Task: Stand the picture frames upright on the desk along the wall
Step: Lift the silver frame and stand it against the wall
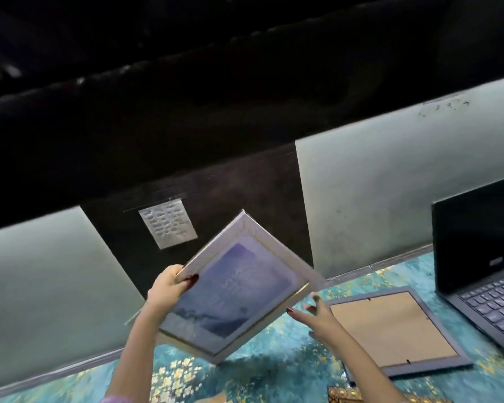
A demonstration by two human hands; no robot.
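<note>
1. Above the tabletop (288, 370), mid-air and tilted like a diamond, a white picture frame (239, 289) with thin gold trim and a blue-purple print faces the camera; one corner points down, close to the surface, though contact is not clear.
2. Left hand (169, 289) pinches the frame's left corner, thumb on the front, fingers behind. Likely holding it by the edge so the glass stays free while it gets turned square.
3. Right hand (314, 312) is spread wide, fingers splayed, just beside the frame's lower right edge and holding nothing; touching or not, cannot tell. Probably there to catch and steady the swing.
4. Second frame (396, 330) lies flat and face down to the right: grey border, brown cardboard backing, small metal tabs. Not stood up yet, so the task looks barely begun.
5. Tabletop cover is teal with gold flecks and pale blossoms, glossy-looking.
6. Wall (370, 199) behind is pale green, scuffed, split by a dark panel (245, 193) carrying a taped paper note (168, 223). The frame hangs in front of that panel, near where it should lean.
7. Black laptop (483, 274) sits open at far right, well apart from the held frame.
</note>
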